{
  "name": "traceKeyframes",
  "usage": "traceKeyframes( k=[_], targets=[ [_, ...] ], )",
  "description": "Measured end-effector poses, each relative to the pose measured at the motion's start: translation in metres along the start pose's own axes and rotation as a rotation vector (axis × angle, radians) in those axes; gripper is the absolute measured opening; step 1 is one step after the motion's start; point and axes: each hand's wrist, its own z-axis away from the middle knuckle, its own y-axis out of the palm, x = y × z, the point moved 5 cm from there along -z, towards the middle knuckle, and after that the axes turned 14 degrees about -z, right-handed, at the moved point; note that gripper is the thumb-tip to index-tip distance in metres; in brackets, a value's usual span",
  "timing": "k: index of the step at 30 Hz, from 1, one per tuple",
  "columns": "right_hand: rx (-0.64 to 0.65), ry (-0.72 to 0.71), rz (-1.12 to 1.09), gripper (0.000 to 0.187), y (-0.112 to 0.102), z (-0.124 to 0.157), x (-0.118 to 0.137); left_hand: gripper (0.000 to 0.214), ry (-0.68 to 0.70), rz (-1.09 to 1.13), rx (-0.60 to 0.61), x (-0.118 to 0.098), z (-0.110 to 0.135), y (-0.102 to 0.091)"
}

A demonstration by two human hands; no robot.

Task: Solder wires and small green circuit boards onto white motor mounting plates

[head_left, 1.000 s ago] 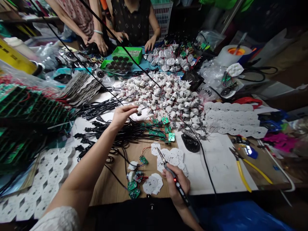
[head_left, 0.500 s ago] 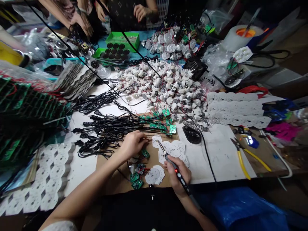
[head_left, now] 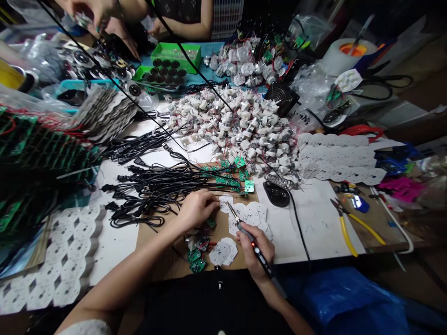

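Observation:
My right hand (head_left: 256,249) is closed round a soldering iron (head_left: 239,221) with a small red light on its handle. The iron's tip points up and left over a small white circuit board (head_left: 225,204). At the left edge of that board are the pinched fingertips of my left hand (head_left: 198,208); what they hold is too small to make out. Below my left hand lie green circuit boards (head_left: 195,260) with wires. Two overlapping white discs (head_left: 220,253) rest beside them. More white boards (head_left: 246,218) are spread under the iron.
Black power cords (head_left: 153,181) with green boards lie beyond my left hand. A heap of white lamp parts (head_left: 237,125) fills the middle. An iron stand (head_left: 275,193), yellow-handled cutters (head_left: 345,223) and white panel sheets (head_left: 338,158) are at right. Another person's hands (head_left: 101,18) work at the far left.
My left hand has shifted slightly right, closer to the small white board, and my right hand keeps the iron. Across the table, another person's hand has risen, holding something.

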Motion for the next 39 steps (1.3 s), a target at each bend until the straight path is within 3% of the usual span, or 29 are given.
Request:
traceKeyframes(
  k=[11, 20, 39],
  targets=[
    [0.037, 0.024, 0.014, 0.018, 0.004, -0.005, 0.01, 0.01, -0.169, -0.085, 0.2, -0.001, -0.007, 0.003],
    [0.094, -0.075, 0.04, 0.021, 0.008, -0.01, -0.001, 0.016, -0.102, -0.062, 0.334, 0.004, -0.019, 0.007],
    [0.12, -0.112, 0.082, 0.02, 0.012, -0.013, 0.002, 0.016, -0.121, -0.022, 0.356, 0.004, -0.023, 0.007]
  ],
)
